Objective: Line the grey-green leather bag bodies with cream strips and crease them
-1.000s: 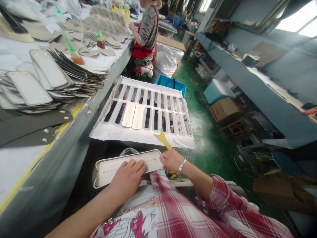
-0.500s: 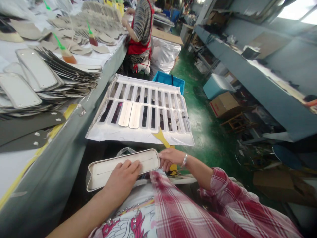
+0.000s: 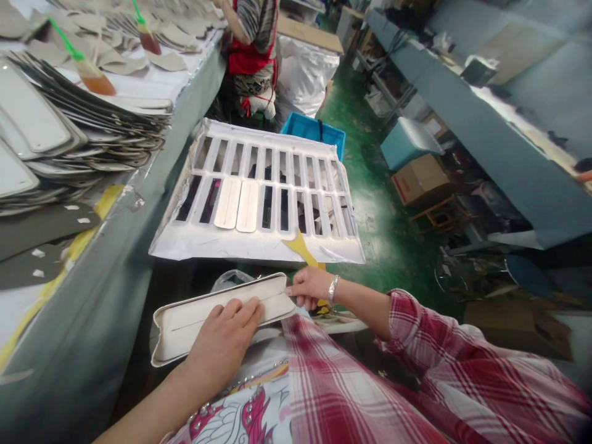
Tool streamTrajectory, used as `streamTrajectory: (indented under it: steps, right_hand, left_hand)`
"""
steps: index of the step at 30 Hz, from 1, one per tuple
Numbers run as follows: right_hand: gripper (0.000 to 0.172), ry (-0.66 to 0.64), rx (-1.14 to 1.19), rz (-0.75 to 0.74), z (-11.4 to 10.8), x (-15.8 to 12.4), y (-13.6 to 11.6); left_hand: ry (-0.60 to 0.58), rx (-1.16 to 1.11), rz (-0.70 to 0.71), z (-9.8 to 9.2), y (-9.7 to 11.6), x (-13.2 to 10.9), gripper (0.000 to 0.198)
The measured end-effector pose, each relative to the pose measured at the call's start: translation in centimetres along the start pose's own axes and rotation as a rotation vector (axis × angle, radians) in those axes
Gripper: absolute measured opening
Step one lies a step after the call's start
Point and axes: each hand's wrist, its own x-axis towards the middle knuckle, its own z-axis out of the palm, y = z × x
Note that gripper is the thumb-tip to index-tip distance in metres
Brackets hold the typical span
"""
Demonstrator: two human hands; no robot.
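Note:
A long cream tray-shaped piece (image 3: 185, 322) with a raised rim lies across my lap. My left hand (image 3: 224, 342) rests flat on its middle, fingers stretched out and pressing down. My right hand (image 3: 309, 288) pinches the piece's right end, fingers closed on the rim. Just beyond my hands stands a white slotted rack (image 3: 259, 246) with two cream strips (image 3: 238, 212) laid in its slots. A yellow tool (image 3: 300, 246) pokes up past my right hand, and I cannot tell whether that hand holds it.
On the grey workbench (image 3: 139, 209) to my left lie stacks of cream pieces (image 3: 69, 142), dark sheets and glue bottles (image 3: 87, 71). A person in a red apron (image 3: 252, 43) works farther along. Blue bins (image 3: 314, 132), a cardboard box (image 3: 420, 179) and a grey bench fill the green-floored aisle.
The view has tipped downward and the cream piece sits lower and more to the left. My right hand has slid in to pinch its right end.

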Motion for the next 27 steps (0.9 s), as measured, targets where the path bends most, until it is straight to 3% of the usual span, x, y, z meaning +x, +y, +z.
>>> streamTrajectory:
  steps: [3, 6, 8, 10, 11, 12, 14, 17, 24, 27]
  right_hand:
    - [0.037, 0.05, -0.06, -0.009, 0.6, -0.6, -0.5]
    - [0.039, 0.113, -0.135, -0.037, 1.2, -1.1, -0.1]
    - [0.041, 0.124, -0.168, -0.067, 1.2, -1.1, 0.4]
    - [0.043, 0.105, -0.175, -0.101, 1.1, -0.9, 0.9]
    - [0.045, 0.093, -0.171, -0.118, 1.0, -0.8, 1.1]
    - [0.046, 0.081, -0.164, -0.134, 0.9, -0.7, 1.2]
    - [0.047, 0.054, -0.148, -0.153, 0.6, -0.8, 1.3]
    - [0.047, 0.028, -0.178, -0.125, 0.5, -1.0, 0.9]
    - [0.044, 0.058, -0.3, -0.113, 0.7, -0.7, 0.5]
    - [0.044, 0.027, -0.36, -0.136, 0.0, -0.8, 0.4]
  left_hand:
    - [-0.004, -0.127, -0.023, -1.2, 0.0, 0.1, 0.035]
    - [0.034, -0.529, -0.077, -2.7, -1.6, -1.9, 0.044]
    - [0.238, -0.845, -0.289, -3.1, -3.5, -4.6, 0.043]
    - [0.525, -1.052, -0.607, -2.7, -5.5, -7.7, 0.032]
    - [0.62, -1.126, -0.744, -2.2, -6.4, -9.0, 0.027]
    - [0.642, -1.208, -0.837, -1.5, -7.0, -10.0, 0.025]
    - [0.548, -1.399, -0.891, 0.0, -7.9, -11.1, 0.027]
    - [0.424, -1.554, -0.824, 1.5, -8.1, -10.6, 0.031]
    - [0.246, -1.294, -0.733, 1.3, -9.6, -9.9, 0.03]
    - [0.087, -1.166, -0.666, 0.2, -11.1, -9.6, 0.029]
